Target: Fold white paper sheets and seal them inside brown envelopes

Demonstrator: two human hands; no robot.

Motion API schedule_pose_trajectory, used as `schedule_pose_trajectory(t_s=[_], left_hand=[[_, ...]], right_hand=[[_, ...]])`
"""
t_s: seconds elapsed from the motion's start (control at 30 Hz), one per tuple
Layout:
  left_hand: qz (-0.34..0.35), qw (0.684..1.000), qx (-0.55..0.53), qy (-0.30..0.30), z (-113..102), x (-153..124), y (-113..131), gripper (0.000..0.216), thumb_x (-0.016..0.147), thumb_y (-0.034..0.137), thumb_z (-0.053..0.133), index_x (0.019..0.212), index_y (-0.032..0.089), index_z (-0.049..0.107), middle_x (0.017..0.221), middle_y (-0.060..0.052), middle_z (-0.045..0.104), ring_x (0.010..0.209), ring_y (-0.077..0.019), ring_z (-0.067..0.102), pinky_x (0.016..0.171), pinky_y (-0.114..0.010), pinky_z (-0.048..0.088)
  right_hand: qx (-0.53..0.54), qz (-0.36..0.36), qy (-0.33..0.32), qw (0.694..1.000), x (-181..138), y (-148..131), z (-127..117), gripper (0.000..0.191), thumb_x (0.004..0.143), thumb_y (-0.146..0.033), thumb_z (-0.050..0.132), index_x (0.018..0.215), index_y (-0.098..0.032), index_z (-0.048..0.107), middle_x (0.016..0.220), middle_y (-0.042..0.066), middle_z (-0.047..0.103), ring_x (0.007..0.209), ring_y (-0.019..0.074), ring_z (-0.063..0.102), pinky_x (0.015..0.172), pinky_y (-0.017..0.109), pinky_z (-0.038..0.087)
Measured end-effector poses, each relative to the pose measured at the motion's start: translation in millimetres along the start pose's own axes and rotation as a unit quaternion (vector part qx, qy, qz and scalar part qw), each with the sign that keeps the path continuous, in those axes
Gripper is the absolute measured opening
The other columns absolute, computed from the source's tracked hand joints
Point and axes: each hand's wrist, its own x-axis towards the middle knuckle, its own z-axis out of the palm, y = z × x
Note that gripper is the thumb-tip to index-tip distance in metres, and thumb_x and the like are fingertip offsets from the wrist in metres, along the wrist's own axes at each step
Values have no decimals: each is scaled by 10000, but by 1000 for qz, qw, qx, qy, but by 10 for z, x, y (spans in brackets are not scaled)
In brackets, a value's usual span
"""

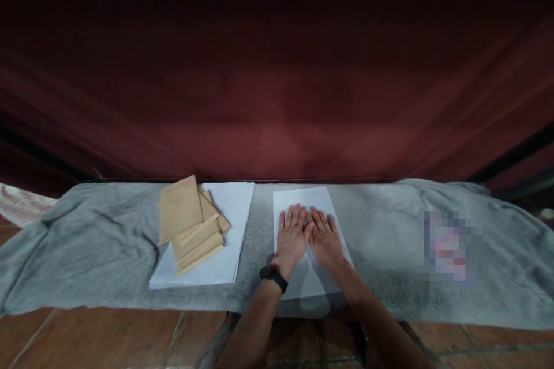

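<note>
A white sheet of paper (298,288) lies on the grey cloth in front of me. My left hand (292,236) rests flat on it, fingers stretched out and pointing away from me. Beside it, my right hand (324,238) also presses flat on the sheet, the two hands touching at the thumbs. Neither hand grips anything. To the left, several brown paper envelopes (179,210) lie loosely piled on a stack of white paper (231,242).
A grey cloth (385,259) covers the long, narrow surface. At the right lies a pixelated item (450,248) that I cannot make out. A dark red curtain-like backdrop (268,127) rises behind the far edge. Brown floor tiles (108,337) show along the near side.
</note>
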Motion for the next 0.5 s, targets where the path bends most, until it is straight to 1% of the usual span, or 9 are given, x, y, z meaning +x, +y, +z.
schedule_pose_trajectory(t_s=[0.07, 0.17, 0.23, 0.3, 0.37, 0.43, 0.5], left_hand=[[-19, 1000, 18, 1, 2, 50, -82, 573, 1085, 419, 278, 1604, 197, 373, 1680, -83, 352, 1580, -259, 263, 1302, -522, 198], [-39, 998, 44, 7, 1, 65, -220, 586, 1083, 418, 295, 1612, 173, 355, 1687, -106, 322, 1580, -272, 262, 1298, -523, 199], [-50, 997, 56, 13, -7, 39, -298, 583, 1080, 400, 311, 1607, 155, 364, 1684, -121, 319, 1575, -279, 274, 1293, -512, 218], [-61, 996, 63, 20, -24, -7, -355, 575, 1076, 378, 332, 1598, 143, 383, 1676, -141, 329, 1567, -290, 294, 1282, -507, 248], [-66, 995, 67, 29, -48, -65, -380, 563, 1070, 356, 355, 1585, 134, 407, 1666, -161, 347, 1561, -303, 306, 1272, -514, 270], [-59, 995, 69, 40, -67, -136, -365, 553, 1068, 350, 372, 1577, 141, 421, 1664, -165, 354, 1563, -319, 299, 1265, -545, 274], [-26, 997, 63, 48, -69, -221, -312, 551, 1070, 362, 380, 1586, 173, 404, 1676, -145, 342, 1569, -319, 283, 1259, -571, 280]], right_hand=[[4, 37, 13, 999, 48, -5, -7, 514, 1061, -232, 360, 1560, -196, 477, 1645, 128, 413, 1504, 313, 406, 1230, 549, 279], [2, 87, 37, 995, 76, 67, -68, 500, 1076, -302, 389, 1544, -160, 494, 1628, 181, 429, 1482, 338, 425, 1203, 551, 309], [-3, 112, 46, 993, 63, 162, -135, 500, 1077, -307, 393, 1524, -114, 506, 1601, 210, 460, 1454, 345, 454, 1184, 533, 336], [0, 138, 44, 989, 30, 278, -215, 488, 1066, -292, 403, 1490, -86, 528, 1549, 222, 521, 1390, 347, 512, 1138, 512, 391], [16, 160, 30, 986, -14, 390, -293, 462, 1044, -271, 426, 1452, -94, 554, 1466, 211, 597, 1290, 337, 582, 1065, 482, 451], [39, 171, 17, 984, -63, 474, -356, 435, 1029, -260, 442, 1418, -114, 568, 1343, 184, 670, 1184, 304, 636, 1011, 429, 483], [58, 176, 4, 983, -109, 522, -396, 409, 1026, -261, 450, 1389, -120, 574, 1225, 161, 700, 1084, 266, 673, 959, 368, 502]])
